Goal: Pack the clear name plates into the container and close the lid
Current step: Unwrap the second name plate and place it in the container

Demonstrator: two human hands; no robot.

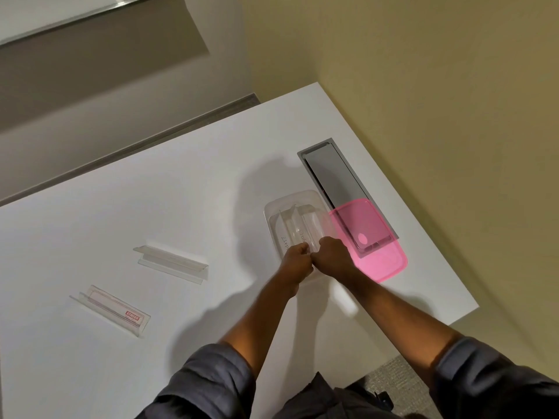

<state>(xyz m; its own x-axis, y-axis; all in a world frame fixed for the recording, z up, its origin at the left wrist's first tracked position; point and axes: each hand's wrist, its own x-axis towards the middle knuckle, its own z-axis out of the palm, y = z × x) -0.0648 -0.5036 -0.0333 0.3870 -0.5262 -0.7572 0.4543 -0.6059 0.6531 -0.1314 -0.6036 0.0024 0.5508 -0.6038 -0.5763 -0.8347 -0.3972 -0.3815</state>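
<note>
A clear plastic container (273,207) stands on the white table, right of centre. Clear name plates (298,228) with faint lettering lie inside it. My left hand (295,261) and my right hand (331,257) meet at the container's near end, both closed on the near end of a name plate there. The pink translucent lid (378,255) lies flat just right of the container. Two more clear name plates rest on the table to the left: one plain (172,263), one with a red label (113,311).
A grey metal cable hatch (335,176) is set into the table behind the container, partly under the lid. The table's right edge (429,243) runs close beside the lid. A wall and a whiteboard ledge lie beyond the far edge.
</note>
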